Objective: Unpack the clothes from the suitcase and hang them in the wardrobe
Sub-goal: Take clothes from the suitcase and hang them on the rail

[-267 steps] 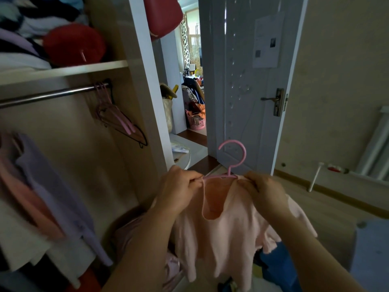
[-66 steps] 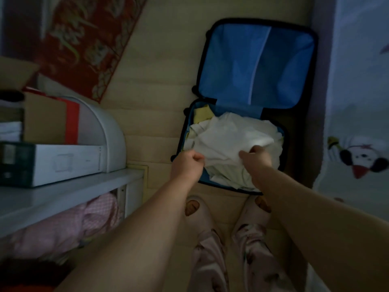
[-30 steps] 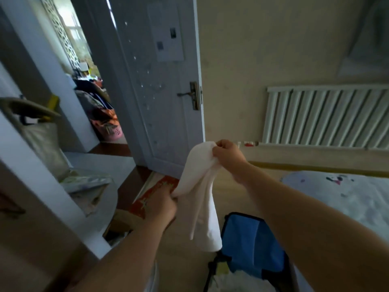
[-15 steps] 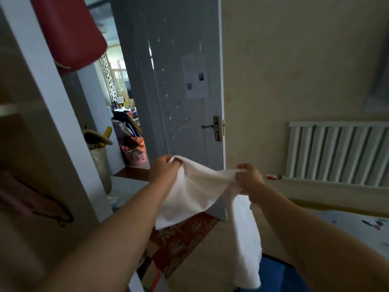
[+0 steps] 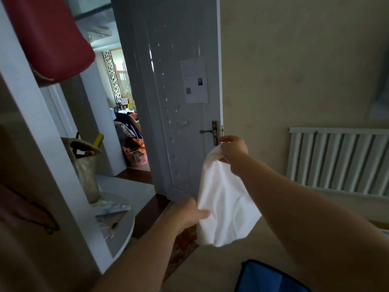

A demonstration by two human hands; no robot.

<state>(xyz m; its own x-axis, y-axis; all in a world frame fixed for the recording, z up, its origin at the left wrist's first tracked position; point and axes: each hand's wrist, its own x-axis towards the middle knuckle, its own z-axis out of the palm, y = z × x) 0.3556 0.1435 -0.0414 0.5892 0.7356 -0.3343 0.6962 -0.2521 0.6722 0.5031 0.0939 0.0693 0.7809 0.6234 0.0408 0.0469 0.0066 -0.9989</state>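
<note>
View: head camera, looking forward and down.
White garment point(image 5: 225, 203): in the air between both hands, in front of the door point(image 5: 179, 102), above the open blue suitcase point(image 5: 269, 279).
Right hand point(image 5: 232, 153): grip pinched on the top edge and held high, so the cloth hangs down and opens out.
Left hand point(image 5: 185, 213): grip closed round a lower side fold, probably feeling for a seam or shoulder.
Wardrobe point(image 5: 48, 144): at left, with a blurred hanger point(image 5: 27, 213) inside, likely needed next.
</note>
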